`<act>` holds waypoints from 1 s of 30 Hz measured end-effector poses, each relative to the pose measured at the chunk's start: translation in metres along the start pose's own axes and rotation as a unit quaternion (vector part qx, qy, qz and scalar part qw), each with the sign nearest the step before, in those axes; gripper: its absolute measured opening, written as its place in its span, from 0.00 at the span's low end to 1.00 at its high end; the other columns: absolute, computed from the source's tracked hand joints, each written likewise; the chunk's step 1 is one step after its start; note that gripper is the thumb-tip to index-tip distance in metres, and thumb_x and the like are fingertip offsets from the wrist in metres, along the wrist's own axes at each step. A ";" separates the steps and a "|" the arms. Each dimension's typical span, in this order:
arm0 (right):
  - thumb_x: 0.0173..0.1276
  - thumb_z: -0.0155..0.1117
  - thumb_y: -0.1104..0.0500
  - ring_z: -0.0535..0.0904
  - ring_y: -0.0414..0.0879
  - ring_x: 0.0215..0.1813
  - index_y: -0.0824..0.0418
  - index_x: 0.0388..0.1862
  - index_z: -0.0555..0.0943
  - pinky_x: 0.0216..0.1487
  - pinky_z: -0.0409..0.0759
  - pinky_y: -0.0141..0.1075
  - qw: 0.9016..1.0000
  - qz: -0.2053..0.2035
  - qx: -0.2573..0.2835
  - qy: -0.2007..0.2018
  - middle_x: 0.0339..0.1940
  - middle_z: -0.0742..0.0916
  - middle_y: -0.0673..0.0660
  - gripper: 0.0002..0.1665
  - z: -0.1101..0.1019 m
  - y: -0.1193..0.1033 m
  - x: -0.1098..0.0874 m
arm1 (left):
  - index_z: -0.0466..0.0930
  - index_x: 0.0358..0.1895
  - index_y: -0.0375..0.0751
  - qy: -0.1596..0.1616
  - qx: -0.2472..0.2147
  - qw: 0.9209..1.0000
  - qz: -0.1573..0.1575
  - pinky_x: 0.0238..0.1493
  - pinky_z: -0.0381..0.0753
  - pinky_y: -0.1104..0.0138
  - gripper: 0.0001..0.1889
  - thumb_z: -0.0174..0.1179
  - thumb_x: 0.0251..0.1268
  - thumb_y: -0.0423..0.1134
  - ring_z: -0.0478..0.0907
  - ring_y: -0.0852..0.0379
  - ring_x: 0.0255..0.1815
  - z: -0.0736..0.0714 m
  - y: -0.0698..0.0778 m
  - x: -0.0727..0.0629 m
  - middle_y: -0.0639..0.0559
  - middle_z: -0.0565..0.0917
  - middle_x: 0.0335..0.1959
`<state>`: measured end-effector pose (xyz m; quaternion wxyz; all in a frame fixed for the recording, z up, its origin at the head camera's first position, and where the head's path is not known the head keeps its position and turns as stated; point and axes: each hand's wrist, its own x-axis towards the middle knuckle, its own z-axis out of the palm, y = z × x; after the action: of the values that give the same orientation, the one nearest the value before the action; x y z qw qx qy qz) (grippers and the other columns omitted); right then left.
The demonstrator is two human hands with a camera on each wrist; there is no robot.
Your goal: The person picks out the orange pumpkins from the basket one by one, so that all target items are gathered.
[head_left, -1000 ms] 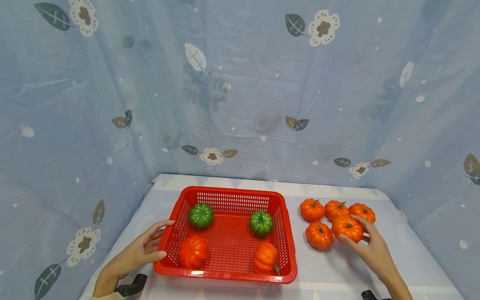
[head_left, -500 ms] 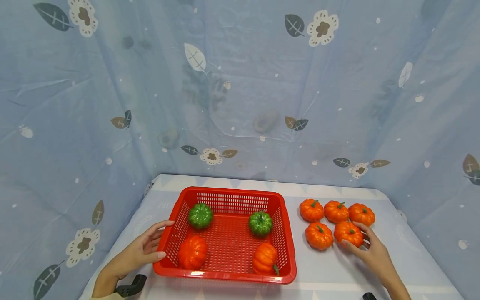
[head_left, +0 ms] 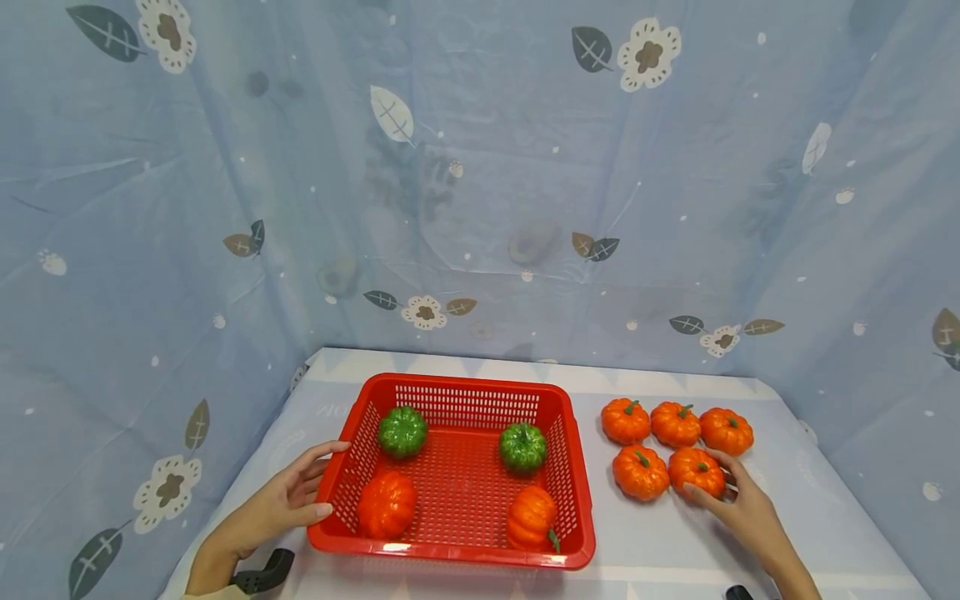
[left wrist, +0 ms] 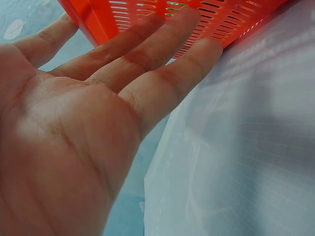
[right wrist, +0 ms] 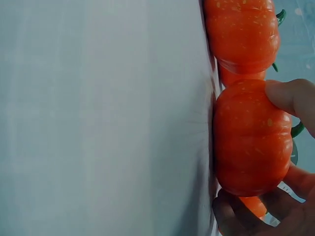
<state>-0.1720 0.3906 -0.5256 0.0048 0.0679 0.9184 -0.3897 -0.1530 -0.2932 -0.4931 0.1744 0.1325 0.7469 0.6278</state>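
Note:
My right hand [head_left: 738, 504] grips a small orange pumpkin [head_left: 697, 472] on the table. In the right wrist view, the thumb presses one side of that pumpkin [right wrist: 252, 140] and the fingers curl round the other. Next to it sits another orange pumpkin [head_left: 641, 472], with several more just behind. With fingers extended, my left hand [head_left: 281, 500] touches the left side of a red plastic basket [head_left: 465, 552]. The left wrist view shows those fingers straight along the outside of the slotted wall [left wrist: 226, 22].
Inside the basket are two green pumpkins [head_left: 402, 432] at the back and two orange ones [head_left: 386, 505] at the front. A pale patterned cloth [head_left: 645, 550] covers the table. Blue floral curtain [head_left: 480, 208] hangs behind and along both sides.
My right hand has lowered the orange pumpkin onto the table, beside the other one in the front row. The left hand and the basket have stayed put.

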 end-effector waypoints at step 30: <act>0.66 0.75 0.46 0.75 0.63 0.64 0.59 0.76 0.68 0.53 0.75 0.23 0.978 -0.200 -0.033 0.052 0.67 0.77 0.63 0.45 -0.023 -0.105 0.002 | 0.53 0.81 0.48 -0.012 -0.009 1.000 0.024 0.60 0.81 0.61 0.40 0.62 0.70 0.29 0.66 0.31 0.71 -0.001 -0.004 0.001 0.26 0.58 0.76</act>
<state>-0.1862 0.3355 -0.4343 -0.1189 -0.0976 0.9248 -0.3479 -0.1545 -0.2941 -0.4968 0.1692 0.1564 0.7357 0.6369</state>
